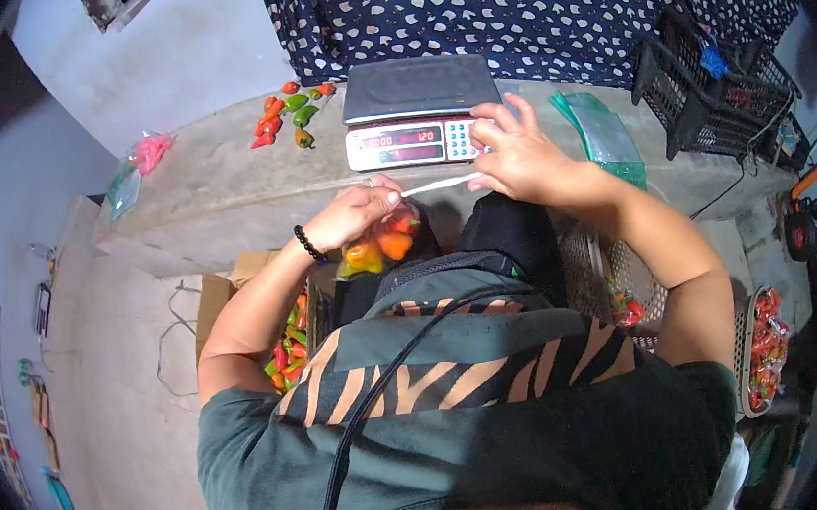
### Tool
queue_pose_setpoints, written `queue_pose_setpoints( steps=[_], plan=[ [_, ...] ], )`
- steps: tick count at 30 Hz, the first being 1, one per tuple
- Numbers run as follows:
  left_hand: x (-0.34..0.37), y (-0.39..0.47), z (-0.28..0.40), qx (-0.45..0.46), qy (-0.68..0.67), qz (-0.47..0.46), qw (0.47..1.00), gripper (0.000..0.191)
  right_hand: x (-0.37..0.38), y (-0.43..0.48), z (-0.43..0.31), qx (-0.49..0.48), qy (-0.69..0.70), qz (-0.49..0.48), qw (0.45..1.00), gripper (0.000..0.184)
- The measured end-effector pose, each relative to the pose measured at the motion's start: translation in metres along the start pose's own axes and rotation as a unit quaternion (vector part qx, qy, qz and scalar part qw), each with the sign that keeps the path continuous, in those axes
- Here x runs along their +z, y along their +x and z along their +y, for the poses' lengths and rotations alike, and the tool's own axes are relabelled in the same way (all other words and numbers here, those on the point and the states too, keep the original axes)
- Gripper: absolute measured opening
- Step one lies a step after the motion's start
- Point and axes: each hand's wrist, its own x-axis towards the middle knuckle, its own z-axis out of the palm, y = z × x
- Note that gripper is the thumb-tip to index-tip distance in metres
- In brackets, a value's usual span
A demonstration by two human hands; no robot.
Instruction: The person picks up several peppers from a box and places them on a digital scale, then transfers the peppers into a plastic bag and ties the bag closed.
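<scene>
My left hand (360, 212), a black bead bracelet on its wrist, grips the gathered top of a clear plastic bag (394, 240). Orange, red and yellow peppers fill the bag, which hangs over my lap. From my left fingertips a taut white strip (440, 184) runs to my right hand (512, 145), pinched there between thumb and finger. Whether this strip is the bag's twisted neck or a separate tie, I cannot tell. Just behind my right hand stands a digital scale (398, 145) with lit red digits. Its dark weighing plate (422, 85) bears nothing.
Loose red and green peppers (301, 116) lie on the concrete ledge (216, 174), left of the scale. Flat plastic bags (607, 136) and black crates (710, 93) are at right. Bagged peppers fill a basket (744, 370); a cardboard box (214, 303) stands at left.
</scene>
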Motion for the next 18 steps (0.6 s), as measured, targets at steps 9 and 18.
queue_pose_setpoints(
  steps=[9, 18],
  plan=[
    [0.015, 0.0, 0.023, 0.052, 0.052, -0.087, 0.994, 0.037, -0.012, 0.02, -0.02, 0.117, 0.754, -0.055, 0.644, 0.028],
    [0.015, -0.005, 0.015, 0.082, -0.021, -0.044, 0.995, 0.029, -0.004, 0.018, -0.002, -0.072, -0.03, 0.069, 0.995, 0.023]
  ],
)
